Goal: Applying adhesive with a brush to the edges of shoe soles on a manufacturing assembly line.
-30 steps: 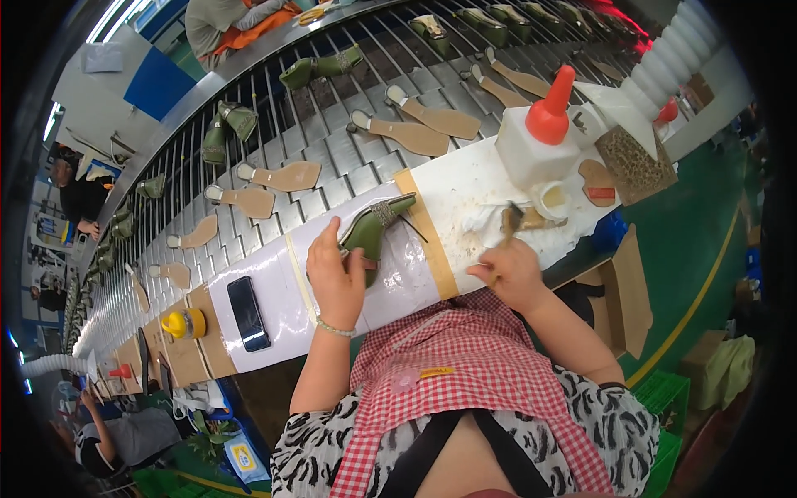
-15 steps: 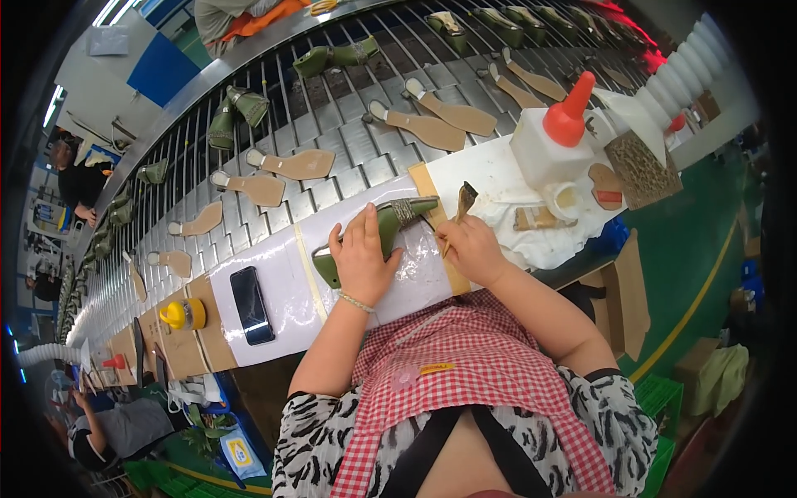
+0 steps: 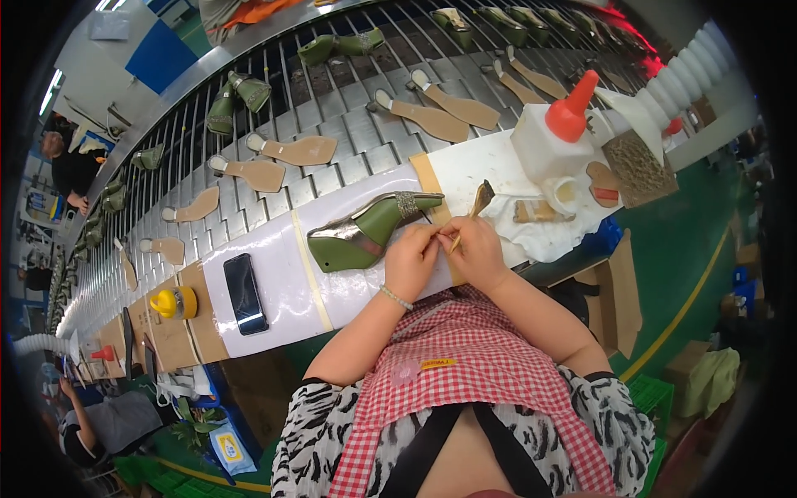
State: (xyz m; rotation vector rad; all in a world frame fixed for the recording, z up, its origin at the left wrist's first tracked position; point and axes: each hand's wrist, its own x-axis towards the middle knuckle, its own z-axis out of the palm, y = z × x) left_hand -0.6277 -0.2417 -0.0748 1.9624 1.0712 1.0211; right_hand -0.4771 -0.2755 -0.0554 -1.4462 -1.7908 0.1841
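Observation:
A green sandal (image 3: 383, 221) with a silvery band and a glittery strap lies on its side on the pale plastic-covered mat (image 3: 274, 241). Its toe end points right, toward my hands. My right hand (image 3: 479, 256) is closed around the thin handle of a brush (image 3: 482, 196), bristles upward. Right beside it, my left hand (image 3: 413, 261) has its fingertips pinched together against the right hand's fingers. Whatever sits in that pinch is too small or hidden to make out. The left hand is just below the sandal's toe end.
A white bottle with a red nozzle (image 3: 573, 108) stands on a white cloth, next to a small open pot (image 3: 563, 195). Beyond the mat, a metal slatted conveyor (image 3: 332, 178) carries insoles (image 3: 427, 120) and more green sandals. Left are a phone (image 3: 245, 292) and a yellow container (image 3: 176, 303).
My left hand has let go of the sandal and moved right and down to meet my right hand. The sandal stays on the mat, its position slightly changed. The brush remains in my right hand.

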